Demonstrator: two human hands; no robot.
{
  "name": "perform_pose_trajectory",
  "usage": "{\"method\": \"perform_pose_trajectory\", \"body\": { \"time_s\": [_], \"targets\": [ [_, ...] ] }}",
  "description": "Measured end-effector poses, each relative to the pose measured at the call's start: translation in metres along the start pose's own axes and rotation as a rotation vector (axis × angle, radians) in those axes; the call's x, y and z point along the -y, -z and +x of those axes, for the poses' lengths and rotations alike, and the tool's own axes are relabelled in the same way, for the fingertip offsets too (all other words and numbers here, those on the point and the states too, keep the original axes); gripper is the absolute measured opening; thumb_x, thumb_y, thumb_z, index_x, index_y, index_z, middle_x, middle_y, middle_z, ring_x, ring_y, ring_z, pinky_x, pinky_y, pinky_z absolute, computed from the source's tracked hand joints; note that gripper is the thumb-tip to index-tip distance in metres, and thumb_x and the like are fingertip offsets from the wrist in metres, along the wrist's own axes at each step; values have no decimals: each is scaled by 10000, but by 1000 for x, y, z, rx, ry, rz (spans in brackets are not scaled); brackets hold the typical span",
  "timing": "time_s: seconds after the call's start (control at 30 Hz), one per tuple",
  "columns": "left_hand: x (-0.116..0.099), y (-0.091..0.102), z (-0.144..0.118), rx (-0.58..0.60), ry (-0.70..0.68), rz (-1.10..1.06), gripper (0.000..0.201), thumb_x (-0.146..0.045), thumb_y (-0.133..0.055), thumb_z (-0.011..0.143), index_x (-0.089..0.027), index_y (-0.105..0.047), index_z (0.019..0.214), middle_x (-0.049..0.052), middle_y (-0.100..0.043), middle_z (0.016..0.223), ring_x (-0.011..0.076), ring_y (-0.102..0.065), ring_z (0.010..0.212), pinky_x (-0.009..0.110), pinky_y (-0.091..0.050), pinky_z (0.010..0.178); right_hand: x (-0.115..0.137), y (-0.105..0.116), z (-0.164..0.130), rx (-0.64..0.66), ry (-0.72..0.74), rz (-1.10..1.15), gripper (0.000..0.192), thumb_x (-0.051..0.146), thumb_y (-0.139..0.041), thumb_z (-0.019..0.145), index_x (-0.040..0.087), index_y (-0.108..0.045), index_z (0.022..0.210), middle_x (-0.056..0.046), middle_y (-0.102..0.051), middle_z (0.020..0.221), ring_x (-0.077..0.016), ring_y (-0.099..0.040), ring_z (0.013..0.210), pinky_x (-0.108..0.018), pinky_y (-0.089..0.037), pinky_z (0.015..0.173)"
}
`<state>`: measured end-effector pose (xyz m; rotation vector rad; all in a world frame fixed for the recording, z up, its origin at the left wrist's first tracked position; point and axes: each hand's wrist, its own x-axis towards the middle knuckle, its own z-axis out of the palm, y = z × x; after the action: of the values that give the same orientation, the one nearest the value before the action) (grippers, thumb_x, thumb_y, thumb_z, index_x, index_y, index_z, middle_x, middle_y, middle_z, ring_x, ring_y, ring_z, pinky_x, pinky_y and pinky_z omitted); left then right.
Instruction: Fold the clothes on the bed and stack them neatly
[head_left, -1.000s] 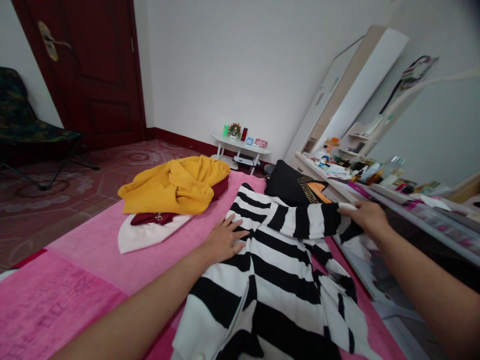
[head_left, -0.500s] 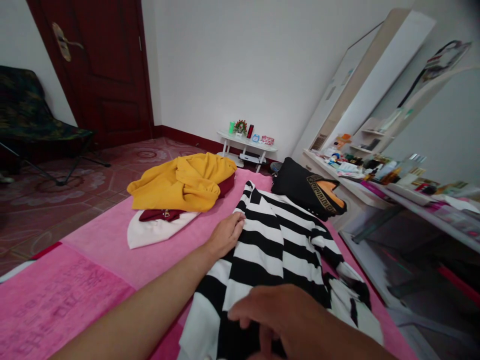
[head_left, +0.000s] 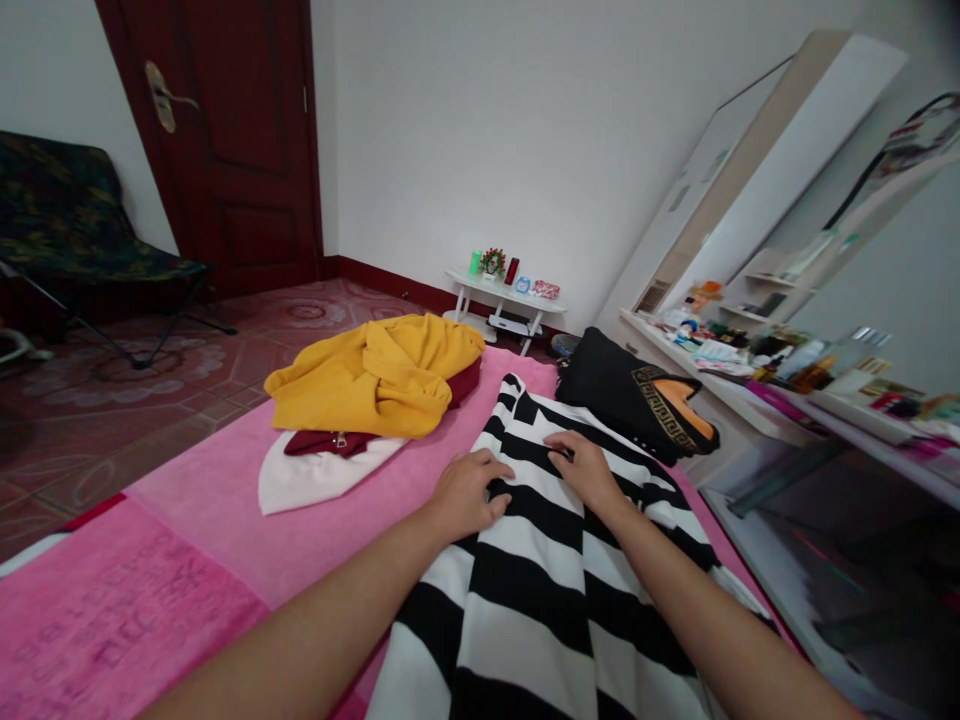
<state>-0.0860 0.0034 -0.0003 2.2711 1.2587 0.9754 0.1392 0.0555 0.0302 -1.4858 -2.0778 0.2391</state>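
Note:
A black-and-white striped garment (head_left: 540,560) lies spread on the pink blanket (head_left: 217,500) in front of me. My left hand (head_left: 469,490) rests on its left edge near the top, fingers curled into the fabric. My right hand (head_left: 581,468) is on the same garment just to the right, fingers bent and pinching the cloth. The two hands are about a hand's width apart. Both forearms stretch over the lower part of the garment and hide some of it.
A yellow garment (head_left: 375,375) lies heaped on a maroon one (head_left: 322,440) and a white one (head_left: 307,478) to the left. A black garment with gold trim (head_left: 622,395) lies beyond. A cluttered dresser (head_left: 750,375) runs along the right; a small white table (head_left: 502,295), chair (head_left: 67,230) and door (head_left: 240,140) stand behind.
My right hand left the sleeve at the far right, swept low across the garment, and now sits beside my left hand near the top. The sleeve now lies folded in.

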Motion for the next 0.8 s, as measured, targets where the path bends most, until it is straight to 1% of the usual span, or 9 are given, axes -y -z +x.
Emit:
{"method": "perform_pose_trajectory", "body": {
  "time_s": [0.1,0.17,0.33,0.4,0.47,0.53,0.6,0.73,0.8],
  "targets": [
    [2,0,3,34,-26,-16,228,-195,-613,726,-274,-704,920,-1,-648,875,178,-585,817,326,-432,806,-2,-15,9,30,176,-104,291,118,-493,778,191,-672,996,-57,-647,1089,-196,-562,1047,-353,-416,958],
    [4,-1,4,45,-21,-43,234,-152,-588,727,-273,-709,886,-14,-656,814,165,-583,780,324,-421,804,0,-21,20,53,214,-181,333,112,-460,809,201,-655,1064,-50,-630,1133,-194,-545,1078,-344,-403,969],
    [4,-1,6,45,-9,-78,234,-135,-585,723,-271,-710,868,-21,-654,794,157,-581,769,328,-405,815,2,-28,66,26,88,-342,458,119,-370,875,217,-502,1303,-70,-614,1183,-185,-586,1023,-293,-434,883],
    [5,-1,5,47,-7,-83,229,-134,-588,722,-269,-707,863,-20,-649,787,159,-581,774,331,-400,815,2,-32,85,94,23,-426,504,122,-398,868,259,-453,1350,-63,-622,1186,-196,-591,1035,-295,-431,872],
    [6,-1,5,45,-6,-96,221,-135,-594,723,-269,-705,860,-21,-643,778,159,-578,772,333,-397,813,2,-36,99,196,-24,-489,494,145,-473,841,292,-500,1312,-52,-652,1138,-209,-603,1024,-293,-434,851],
    [7,-2,6,36,-12,-129,216,-135,-594,731,-267,-703,863,-19,-634,771,156,-572,761,328,-401,809,2,-39,109,237,-57,-521,398,171,-515,818,282,-606,1189,-56,-679,1073,-221,-616,997,-291,-439,825],
    [8,-3,7,6,-34,-209,229,-116,-562,754,-252,-700,875,-8,-623,787,150,-568,766,303,-415,789,2,-39,116,204,-92,-535,326,169,-500,810,249,-663,1081,-80,-689,1035,-231,-626,973,-291,-443,799],
    [7,-3,10,-126,-110,-430,279,-39,-468,767,-193,-681,862,16,-583,808,134,-559,800,241,-430,736,2,-33,127,102,-198,-563,341,177,-467,792,217,-673,1060,-115,-685,1015,-252,-626,966,-304,-444,782],
    [7,-4,12,-185,-90,-488,275,-22,-459,746,-175,-673,824,12,-557,775,119,-541,735,222,-417,669,2,-35,131,60,-263,-552,339,201,-471,782,220,-682,1046,-111,-684,1005,-257,-623,964,-309,-445,780]
  ]
}}
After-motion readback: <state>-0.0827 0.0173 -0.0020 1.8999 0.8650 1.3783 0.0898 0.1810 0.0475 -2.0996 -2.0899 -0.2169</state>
